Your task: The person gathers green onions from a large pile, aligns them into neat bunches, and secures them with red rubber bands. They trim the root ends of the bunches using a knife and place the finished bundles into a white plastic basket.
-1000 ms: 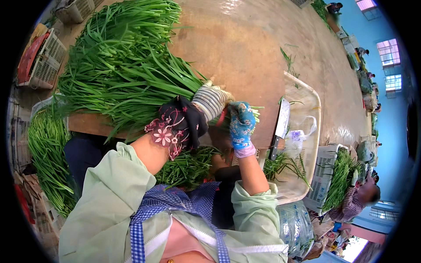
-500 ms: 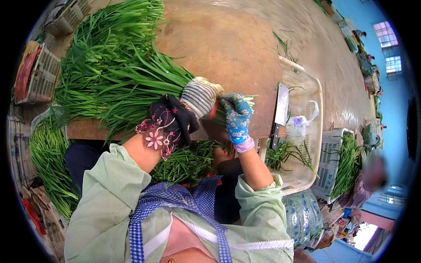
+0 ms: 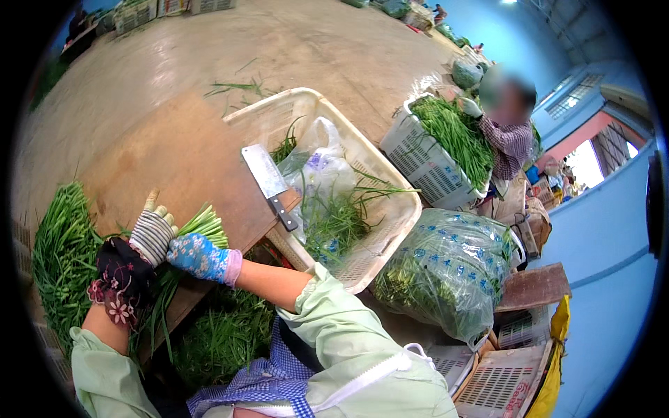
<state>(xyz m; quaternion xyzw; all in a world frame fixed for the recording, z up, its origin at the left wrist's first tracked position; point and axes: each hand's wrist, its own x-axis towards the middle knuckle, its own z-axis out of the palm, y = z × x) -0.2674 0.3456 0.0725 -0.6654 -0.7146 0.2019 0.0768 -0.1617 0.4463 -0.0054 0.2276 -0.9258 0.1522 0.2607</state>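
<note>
A bunch of garlic chives (image 3: 205, 224) lies at the board's near edge, its pale cut ends pointing up and to the right. My right hand (image 3: 198, 258), in a blue flowered glove, is closed around it. Against the bunch's left side is my left hand (image 3: 155, 233), in a striped glove. Its fingers are apart, with one stretched upward. The green leaves hang below both hands. A larger heap of chives (image 3: 63, 258) rests left of my left hand. On the board's right corner lies a cleaver (image 3: 268, 181) with a black handle.
A cream crate (image 3: 387, 244) beside the wooden board (image 3: 167, 153) holds a plastic bag (image 3: 324, 174) and loose leaves. Farther right, a person (image 3: 505, 139) stands by a white crate (image 3: 425, 164) of chives. A full clear sack (image 3: 446, 265) stands nearer.
The view has swung to the right, bringing the person and the sack into fuller sight. My left hand's fingers have spread from the bunch, while my right hand stays closed at it.
</note>
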